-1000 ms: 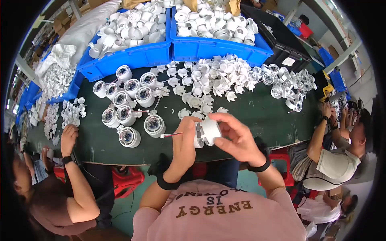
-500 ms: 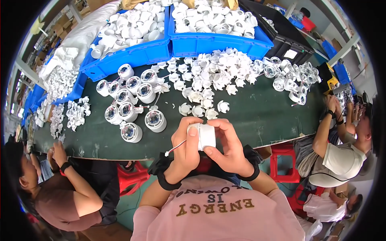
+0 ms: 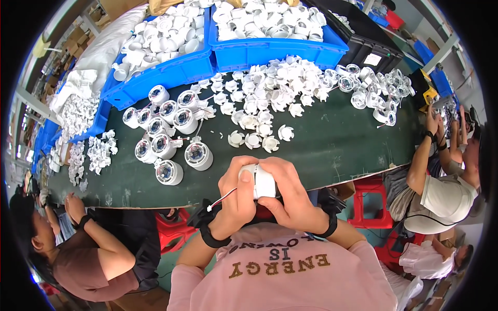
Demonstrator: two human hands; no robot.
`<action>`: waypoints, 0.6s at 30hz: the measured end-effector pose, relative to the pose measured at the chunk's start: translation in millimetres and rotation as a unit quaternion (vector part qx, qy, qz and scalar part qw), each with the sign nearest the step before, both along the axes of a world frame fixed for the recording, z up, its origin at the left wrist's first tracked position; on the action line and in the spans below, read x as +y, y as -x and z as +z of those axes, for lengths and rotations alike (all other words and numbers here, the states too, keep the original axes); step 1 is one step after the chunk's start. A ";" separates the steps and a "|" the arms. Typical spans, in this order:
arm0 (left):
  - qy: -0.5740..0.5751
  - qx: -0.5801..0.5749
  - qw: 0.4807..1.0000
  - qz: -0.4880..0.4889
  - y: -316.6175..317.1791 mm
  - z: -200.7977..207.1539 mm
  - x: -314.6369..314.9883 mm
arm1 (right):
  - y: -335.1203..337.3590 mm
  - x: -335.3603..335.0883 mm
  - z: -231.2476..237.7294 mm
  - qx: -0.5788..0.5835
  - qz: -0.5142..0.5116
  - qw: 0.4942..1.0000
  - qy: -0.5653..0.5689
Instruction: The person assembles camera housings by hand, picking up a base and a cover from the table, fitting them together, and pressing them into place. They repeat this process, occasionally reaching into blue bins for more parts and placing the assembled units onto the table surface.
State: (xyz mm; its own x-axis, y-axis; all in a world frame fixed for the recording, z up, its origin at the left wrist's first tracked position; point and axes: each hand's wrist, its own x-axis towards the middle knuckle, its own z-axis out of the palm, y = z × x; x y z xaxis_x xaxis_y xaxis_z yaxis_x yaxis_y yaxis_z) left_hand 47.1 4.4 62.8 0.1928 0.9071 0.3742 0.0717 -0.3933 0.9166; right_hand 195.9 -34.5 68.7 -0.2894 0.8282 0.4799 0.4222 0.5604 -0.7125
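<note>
Between my two hands, close to the table's front edge, is a white round plastic housing. My left hand wraps its left side, with the thumb along the top, and a thin cable with a small white plug sticks out beside it. Around the right side curl the fingers and thumb of my right hand. What lies inside the housing is hidden. Just beyond my hands are loose white petal-shaped parts. To the left stands a group of white cylindrical units with clear round tops.
Two blue bins heaped with white cups line the far side of the green table. A black crate and a cluster of clear-topped units are at right. Small white clips lie left. People sit on both sides.
Both hands have tilted the housing and drawn slightly toward me. My right fingers have closed further over its top and side. The view has shifted a little.
</note>
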 end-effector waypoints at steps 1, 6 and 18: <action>-0.024 -0.003 1.000 -0.007 -0.6 -1.8 1.0 | 1.7 -0.3 -3.1 0.002 -0.002 1.000 0.001; -0.016 0.002 0.999 -0.031 -2.7 3.6 -5.6 | 12.4 -0.4 -12.9 0.128 0.046 0.991 -0.014; 0.120 0.062 0.982 -0.130 -6.9 -12.0 15.0 | -5.9 -4.4 -24.8 0.116 -0.070 0.980 0.149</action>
State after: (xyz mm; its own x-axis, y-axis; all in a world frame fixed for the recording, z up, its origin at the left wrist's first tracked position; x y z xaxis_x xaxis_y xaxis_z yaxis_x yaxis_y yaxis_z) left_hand 54.1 19.3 50.8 0.4596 0.8807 0.1146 0.1150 -0.1870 0.9756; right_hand 201.8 -38.9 43.9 -0.0759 0.9650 0.2509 0.2878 0.2621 -0.9211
